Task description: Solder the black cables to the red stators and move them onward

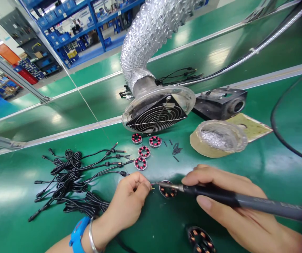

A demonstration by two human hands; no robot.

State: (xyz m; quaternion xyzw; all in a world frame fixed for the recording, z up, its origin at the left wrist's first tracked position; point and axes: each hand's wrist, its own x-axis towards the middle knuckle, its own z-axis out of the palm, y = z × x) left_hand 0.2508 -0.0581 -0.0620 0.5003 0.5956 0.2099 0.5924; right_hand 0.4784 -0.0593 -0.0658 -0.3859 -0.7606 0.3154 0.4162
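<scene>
My right hand (227, 207) is closed around a soldering iron (219, 196), its metal tip pointing left. Between thumb and forefinger my left hand (131, 200) pinches thin wire ends (152, 186), which meet the iron's tip or lie very near it; I cannot tell which. Right behind the tip lies a round stator with copper coils (168, 191), partly covered by the iron. Another copper-coil stator (200, 240) rests at the bottom edge, cut off by the frame. On my left wrist are a blue band and a metal bangle.
Bundled black cables (69, 172) lie at the left. Several red-coil stators (144, 151) and short black tubes (176, 149) are in the middle. Behind them hangs a fume extractor hood (157, 116) on a foil duct (151, 38). A taped tub (214, 144) and a black iron stand (222, 102) stand at right.
</scene>
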